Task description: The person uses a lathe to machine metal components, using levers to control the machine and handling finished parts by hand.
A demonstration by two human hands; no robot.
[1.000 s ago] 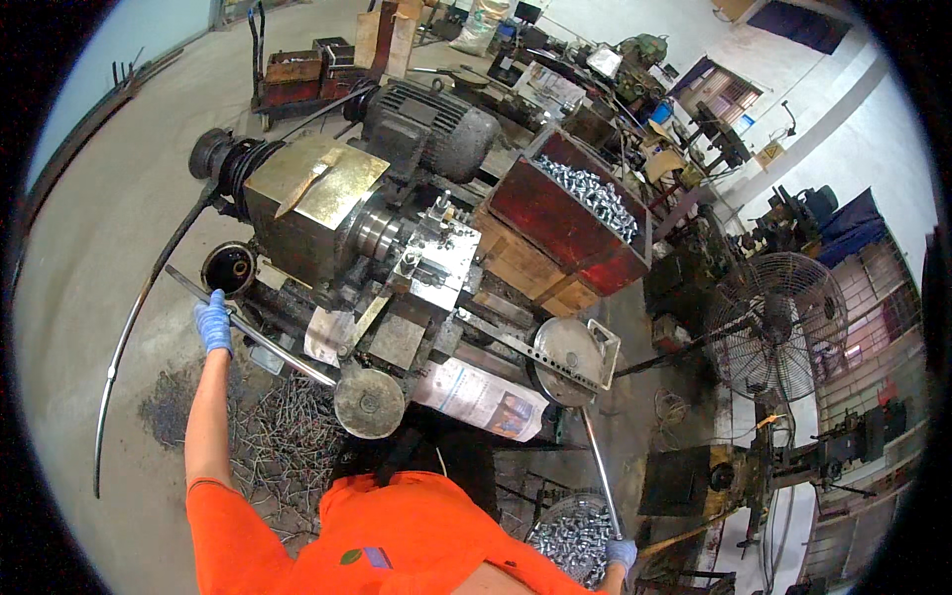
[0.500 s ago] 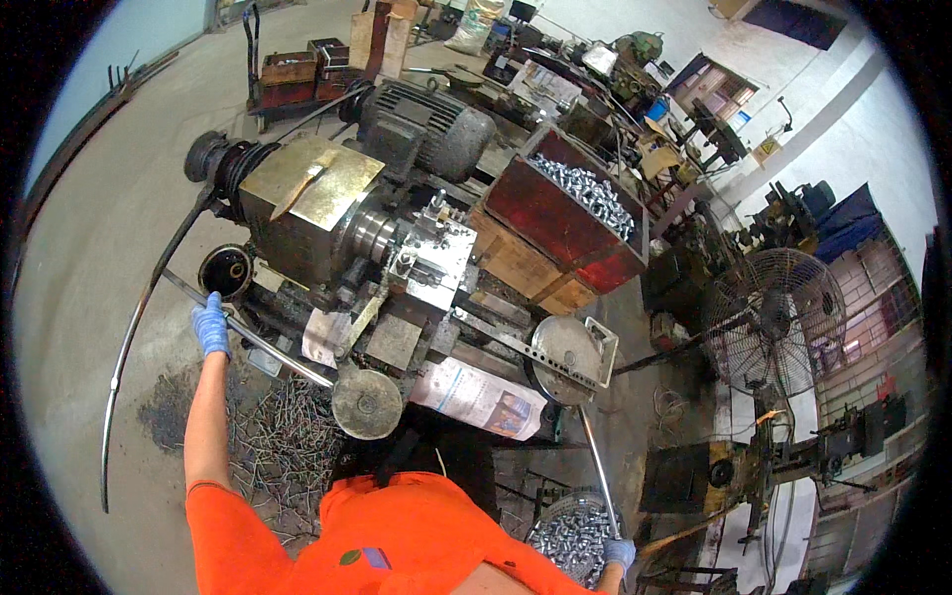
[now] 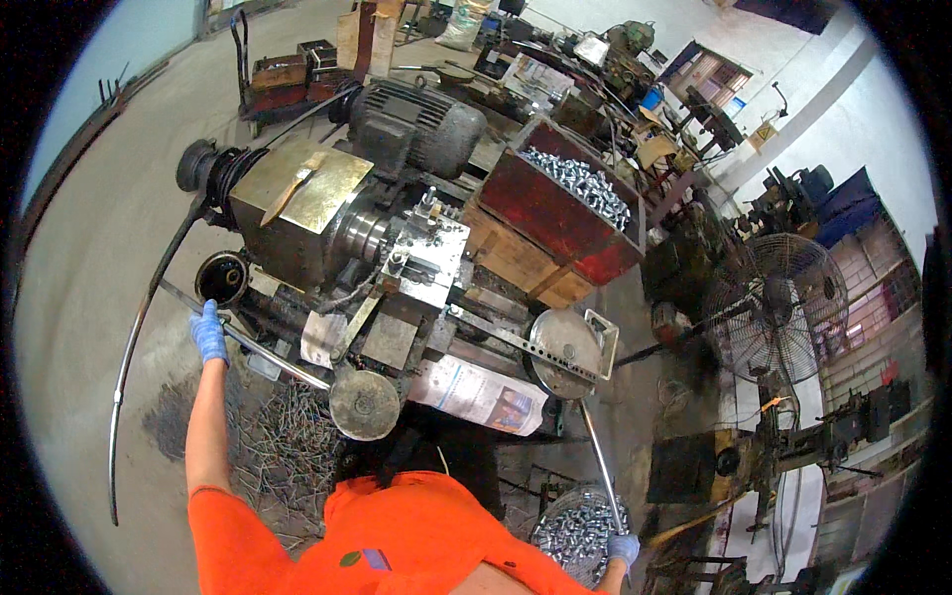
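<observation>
My left hand (image 3: 208, 335), in a blue glove, is closed round a long metal lever (image 3: 283, 364) that slants down to a round metal disc (image 3: 365, 405) at the front of a small lathe-like machine (image 3: 312, 213). At the lower right, my right hand (image 3: 623, 548), gloved too, is closed on the lower end of a second metal bar (image 3: 598, 451). That bar runs up to a larger round plate (image 3: 565, 349) on the machine's right. Beneath the bar stands a round basket (image 3: 580, 531) of shiny small metal parts. The machine's chuck (image 3: 362, 233) faces a bright metal tool slide (image 3: 433, 260).
A red box (image 3: 560, 213) of small metal parts stands behind the slide. A brush (image 3: 290, 190) lies on the machine's top. Thin metal scraps (image 3: 283, 436) cover the floor near my left arm. A caged fan (image 3: 773, 307) stands at right, and a motor (image 3: 416, 124) sits behind.
The whole view has shifted slightly. Both hands keep their places on the two bars, and nothing has been taken up or let go.
</observation>
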